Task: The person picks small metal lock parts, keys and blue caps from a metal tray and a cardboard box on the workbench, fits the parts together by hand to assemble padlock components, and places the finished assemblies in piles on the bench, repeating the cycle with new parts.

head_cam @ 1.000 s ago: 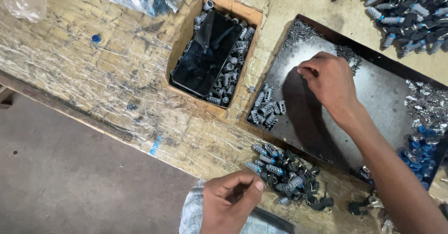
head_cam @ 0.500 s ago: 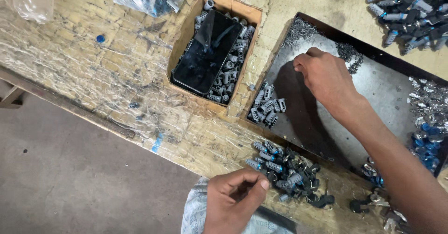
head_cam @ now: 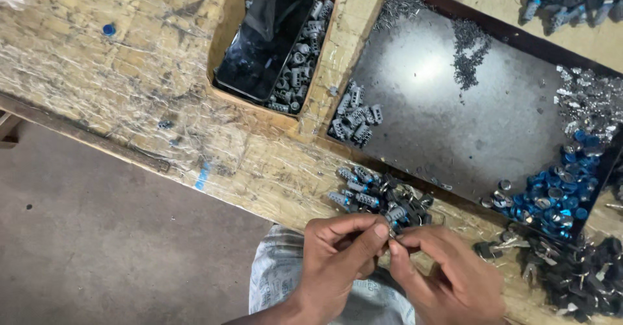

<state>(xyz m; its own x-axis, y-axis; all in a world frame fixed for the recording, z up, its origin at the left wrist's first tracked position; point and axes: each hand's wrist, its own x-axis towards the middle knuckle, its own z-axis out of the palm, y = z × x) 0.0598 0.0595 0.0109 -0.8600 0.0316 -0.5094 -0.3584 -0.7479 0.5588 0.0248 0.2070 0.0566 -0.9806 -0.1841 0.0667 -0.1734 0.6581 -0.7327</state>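
Both hands meet at the near edge of the tabletop (head_cam: 130, 85), fingertips together. The left hand (head_cam: 337, 260) and right hand (head_cam: 448, 276) each pinch the same small metal part (head_cam: 391, 232), which sits right between the two grips; it is too small to tell which way its long axis runs. Neither hand is nearer: both touch it.

Just beyond the grips, touching distance away, lies a loose pile of small grey cylinders (head_cam: 379, 198). Farther out and to the right sits a dark metal tray (head_cam: 454, 104) holding a cluster of grey cylinders (head_cam: 355, 120) in its near-left corner, metal springs (head_cam: 470, 49) toward the far side, and blue caps (head_cam: 558, 192) at its right end. Beyond and left of the grips, a cardboard box (head_cam: 227, 33) holds more grey cylinders and a black phone (head_cam: 263, 39).
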